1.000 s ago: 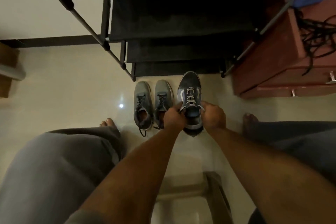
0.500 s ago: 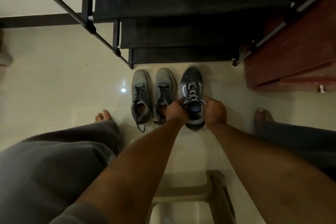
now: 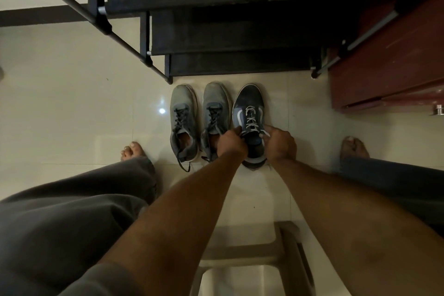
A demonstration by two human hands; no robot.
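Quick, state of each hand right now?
Left hand: grips the navy shoe by its left side.
Right hand: grips the same shoe by its right side.

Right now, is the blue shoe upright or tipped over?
Upright: the blue shoe sits sole-down on the floor, laces facing up.

Shoes numbered three: two were grey, the end grey shoe [image 3: 183, 122] and the middle grey shoe [image 3: 215, 108], and one was a dark blue shoe [image 3: 248, 103]. Hands numbered two, a left hand [image 3: 230, 143] and a right hand [image 3: 280, 144]. Bare feet numbered two, a left foot [image 3: 132, 151] and a right foot [image 3: 353, 148]. There was one shoe rack [image 3: 240, 38], which showed three dark shelves. There was one red-brown cabinet [image 3: 389, 62] and one stool [image 3: 286, 247].
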